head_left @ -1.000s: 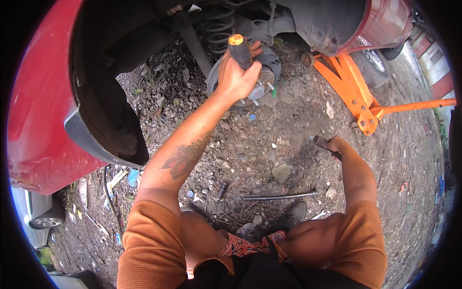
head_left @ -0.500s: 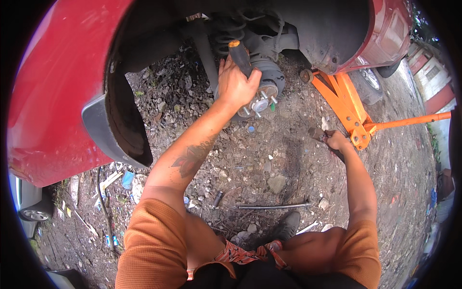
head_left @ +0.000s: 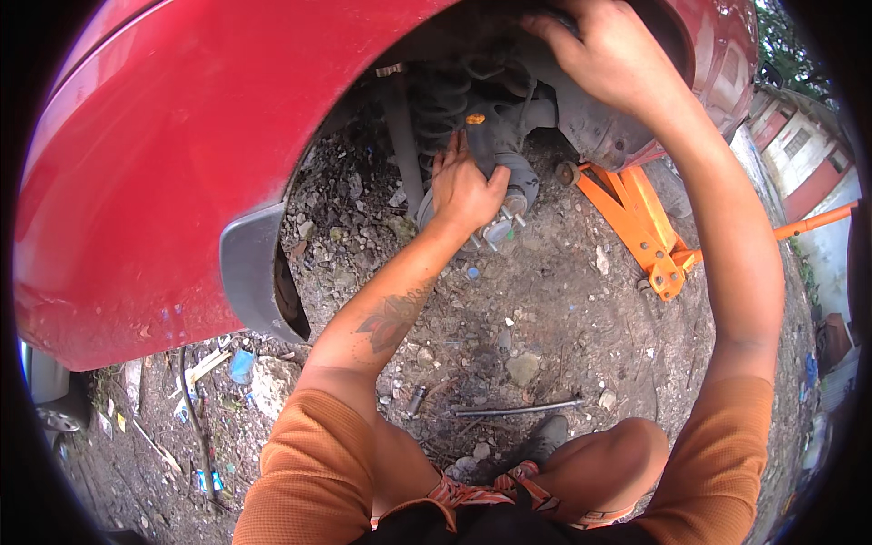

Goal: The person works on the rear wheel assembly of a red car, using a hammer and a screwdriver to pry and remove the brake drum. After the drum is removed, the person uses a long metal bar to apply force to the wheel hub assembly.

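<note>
My left hand is closed round a thick black handle with an orange end, apparently a screwdriver; its blade is hidden. The handle stands upright against the grey brake drum, above the hub with its bare wheel studs. My right hand is raised high at the top of the wheel arch, fingers wrapped round the dark handle of a hammer. The hammer's head is lost in the shadow there. A coil spring and a shock absorber show behind the drum.
The red car body arches over the hub, with a black mud flap at left. An orange floor jack stands right of the hub. On the stony ground lie a metal bar and a socket.
My right hand has swung the hammer up from low beside the jack to the top of the wheel arch. My left hand keeps its hold at the drum. The view has shifted.
</note>
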`<state>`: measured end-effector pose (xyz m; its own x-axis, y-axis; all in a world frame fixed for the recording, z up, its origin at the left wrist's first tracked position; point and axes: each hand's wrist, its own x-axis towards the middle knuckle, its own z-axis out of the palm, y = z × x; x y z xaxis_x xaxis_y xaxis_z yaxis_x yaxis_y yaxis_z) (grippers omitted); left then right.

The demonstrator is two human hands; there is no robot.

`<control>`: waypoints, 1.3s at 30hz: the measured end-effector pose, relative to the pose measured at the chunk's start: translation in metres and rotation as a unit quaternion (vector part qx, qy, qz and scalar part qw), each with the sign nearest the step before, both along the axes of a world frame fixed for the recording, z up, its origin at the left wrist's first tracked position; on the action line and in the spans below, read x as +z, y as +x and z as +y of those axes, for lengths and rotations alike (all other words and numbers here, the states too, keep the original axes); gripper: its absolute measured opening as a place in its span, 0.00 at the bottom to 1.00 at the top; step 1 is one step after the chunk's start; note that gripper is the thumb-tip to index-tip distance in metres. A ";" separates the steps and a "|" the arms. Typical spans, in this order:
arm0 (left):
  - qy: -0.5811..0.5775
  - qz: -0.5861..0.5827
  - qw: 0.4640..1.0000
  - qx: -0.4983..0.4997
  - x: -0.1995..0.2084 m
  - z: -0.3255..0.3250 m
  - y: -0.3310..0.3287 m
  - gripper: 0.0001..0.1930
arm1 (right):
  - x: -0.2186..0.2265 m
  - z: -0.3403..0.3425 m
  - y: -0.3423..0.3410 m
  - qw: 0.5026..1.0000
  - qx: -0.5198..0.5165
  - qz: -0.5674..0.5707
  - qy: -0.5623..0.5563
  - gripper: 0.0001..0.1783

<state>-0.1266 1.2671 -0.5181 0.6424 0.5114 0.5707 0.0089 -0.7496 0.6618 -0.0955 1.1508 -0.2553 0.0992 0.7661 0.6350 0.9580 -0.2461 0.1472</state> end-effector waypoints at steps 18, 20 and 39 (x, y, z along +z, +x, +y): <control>0.106 0.079 0.991 0.030 0.000 0.001 -0.006 0.43 | -0.075 -0.023 0.049 0.977 -0.114 0.130 -0.121 0.28; 0.154 0.077 0.984 0.043 -0.012 0.003 0.001 0.45 | -0.103 -0.056 0.064 0.963 -0.154 0.187 -0.118 0.28; 0.079 0.090 0.992 0.028 -0.008 0.018 0.008 0.31 | -0.451 -0.415 0.068 0.680 -0.431 0.375 -0.460 0.26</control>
<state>-0.1182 1.2855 -0.5263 0.7142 0.4622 0.5257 0.1612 -0.8394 0.5191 -0.0276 0.7359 -0.7062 0.7950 0.2568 -0.5496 0.4064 -0.8980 0.1683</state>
